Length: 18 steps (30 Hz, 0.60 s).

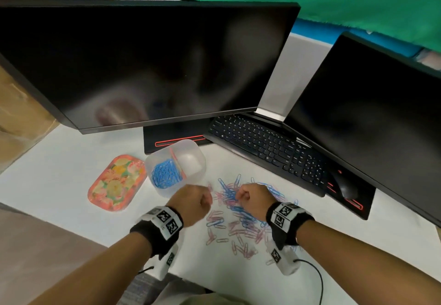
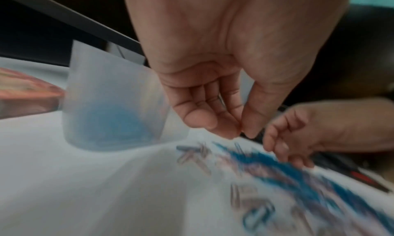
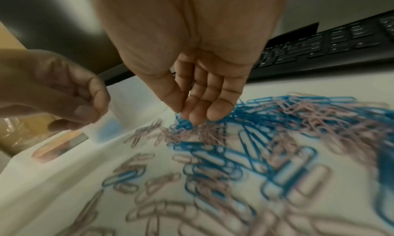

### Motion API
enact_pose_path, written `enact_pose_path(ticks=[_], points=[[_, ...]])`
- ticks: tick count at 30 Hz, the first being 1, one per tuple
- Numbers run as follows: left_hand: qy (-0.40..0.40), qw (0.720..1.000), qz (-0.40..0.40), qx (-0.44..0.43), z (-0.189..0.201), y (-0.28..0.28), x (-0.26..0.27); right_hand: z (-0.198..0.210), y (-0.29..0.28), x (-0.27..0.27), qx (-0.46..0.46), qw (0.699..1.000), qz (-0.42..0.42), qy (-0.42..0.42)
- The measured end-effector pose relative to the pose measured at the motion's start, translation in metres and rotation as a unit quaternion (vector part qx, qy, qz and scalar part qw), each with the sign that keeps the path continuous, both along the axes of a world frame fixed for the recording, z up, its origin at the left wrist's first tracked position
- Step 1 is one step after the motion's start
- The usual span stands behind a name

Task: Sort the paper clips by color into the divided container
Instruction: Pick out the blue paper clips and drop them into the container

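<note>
Paper clips (image 1: 241,211): blue and pink, heaped on counter (image 1: 71,185). Right hand (image 1: 253,195) grip pinching at blue clips; left hand (image 1: 193,199) pinch closed, contents indiscernible. Next, likely: carry blues to container (image 1: 198,173), blue compartment.

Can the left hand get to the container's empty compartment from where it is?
Probably yes: the left hand sits beside the open-topped container, nothing between them; the empty compartment lies beyond the pink divider.

We see blue and pink paper clips (image 1: 235,211) scattered between and below our hands; the translucent divided container (image 1: 191,154) beyond our left hand (image 1: 191,205) holds blue clips (image 1: 165,173).
</note>
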State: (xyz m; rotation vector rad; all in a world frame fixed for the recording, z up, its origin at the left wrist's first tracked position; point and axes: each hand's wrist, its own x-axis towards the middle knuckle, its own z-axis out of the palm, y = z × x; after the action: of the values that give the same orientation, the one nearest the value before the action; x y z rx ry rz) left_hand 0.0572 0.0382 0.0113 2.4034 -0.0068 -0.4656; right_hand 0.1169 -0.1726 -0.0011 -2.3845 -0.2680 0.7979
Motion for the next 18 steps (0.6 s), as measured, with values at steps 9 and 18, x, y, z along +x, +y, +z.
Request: enact_pose_path(ticks=[9, 18], points=[[0.036, 0.971, -0.15, 0.183, -0.035, -0.032, -0.013, -0.021, -0.024, -0.027, -0.066, 0.994, 0.053, -0.076], [0.016, 0.985, -0.102, 0.141, -0.04, -0.031, -0.013, -0.025, -0.022, -0.029, -0.097, 0.986, 0.093, -0.097]])
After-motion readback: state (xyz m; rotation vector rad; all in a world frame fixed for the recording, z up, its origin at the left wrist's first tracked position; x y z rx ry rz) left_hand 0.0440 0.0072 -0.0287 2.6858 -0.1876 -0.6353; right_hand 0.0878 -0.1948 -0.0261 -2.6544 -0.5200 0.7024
